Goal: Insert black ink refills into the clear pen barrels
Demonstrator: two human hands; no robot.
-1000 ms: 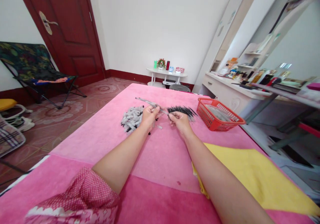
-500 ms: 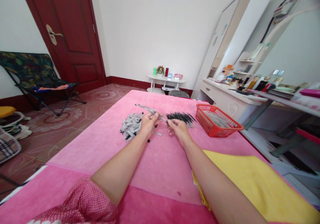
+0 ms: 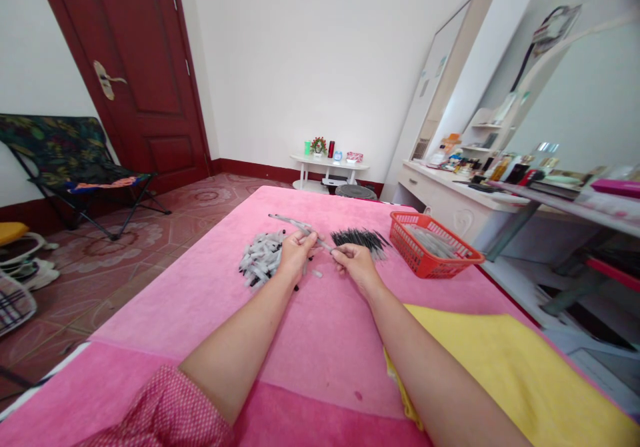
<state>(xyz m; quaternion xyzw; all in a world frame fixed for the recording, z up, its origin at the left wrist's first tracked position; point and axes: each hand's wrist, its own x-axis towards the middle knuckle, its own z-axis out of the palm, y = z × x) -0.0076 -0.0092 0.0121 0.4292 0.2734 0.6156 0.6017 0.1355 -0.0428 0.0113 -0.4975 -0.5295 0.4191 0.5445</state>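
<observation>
My left hand (image 3: 296,254) is closed round a few slim clear-grey pens (image 3: 284,220) whose dark-tipped ends stick out to the far left. One pen (image 3: 324,243) reaches across from it to my right hand (image 3: 356,264), which pinches its near end between thumb and fingers. Beside my left hand lies a heap of translucent pen caps (image 3: 261,258) with black ends, partly hidden by that hand. Just beyond my right hand is a pile of thin black-ended pens or refills (image 3: 363,238). A loose cap (image 3: 317,274) rests on the cloth between the hands.
A red plastic basket (image 3: 433,268) holding clear pen-like pieces stands at the right on the pink-covered table (image 3: 200,287). Yellow cloth (image 3: 480,360) lies under my right forearm. Past the table are a low white stand (image 3: 327,164), a cluttered dressing table (image 3: 450,190) and a folding chair (image 3: 95,167).
The view has shifted slightly. Both hands keep their grip on the pens, staying close together, with the pen still spanning between them. Piles and basket look the same.
</observation>
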